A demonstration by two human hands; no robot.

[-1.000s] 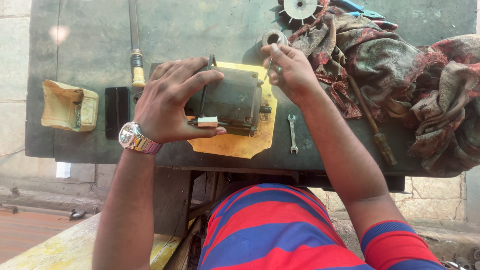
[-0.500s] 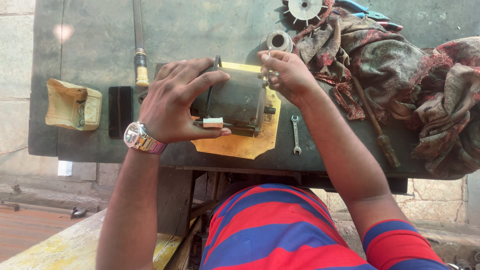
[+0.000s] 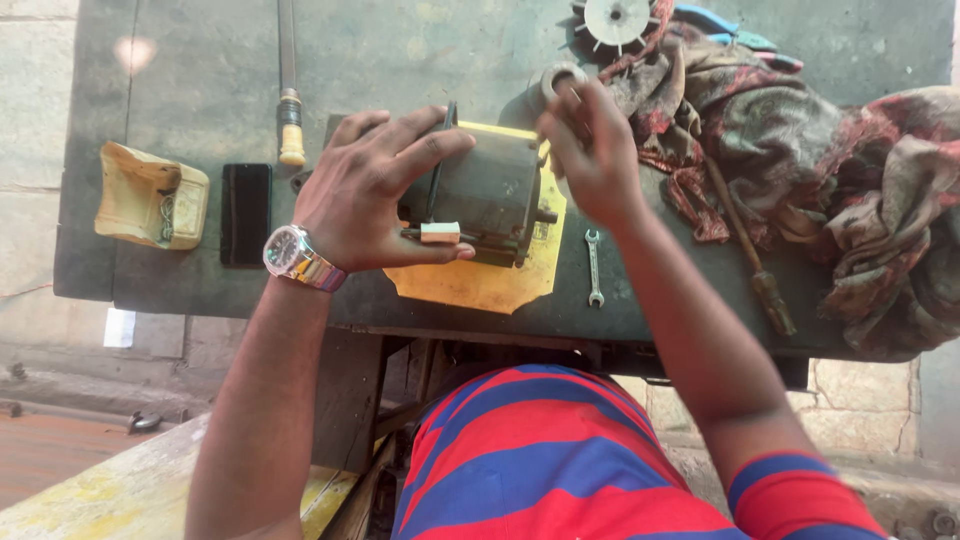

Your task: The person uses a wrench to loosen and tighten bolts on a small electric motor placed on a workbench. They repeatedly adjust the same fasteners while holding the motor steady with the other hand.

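A dark, greasy electric motor [image 3: 492, 195] lies on a yellow sheet [image 3: 480, 285] on the grey workbench [image 3: 420, 60]. My left hand [image 3: 375, 190], with a wristwatch, is clamped over the motor's left half, thumb by a small white terminal block [image 3: 440, 233]. My right hand [image 3: 592, 155] is at the motor's right end, fingers pinched together near its upper corner; what they pinch is hidden. A metal ring-shaped part [image 3: 560, 82] sits just above that hand.
A small spanner [image 3: 593, 267] lies right of the yellow sheet. A black phone [image 3: 246, 213] and a torn yellow container [image 3: 150, 197] are at the left. A long-handled tool [image 3: 289, 90], a fan wheel [image 3: 618, 20], crumpled patterned cloths [image 3: 800, 140] and a hammer-like tool [image 3: 750, 250] lie around.
My right hand has shifted slightly down and left, closer against the motor's right end. My left hand keeps its hold on the motor.
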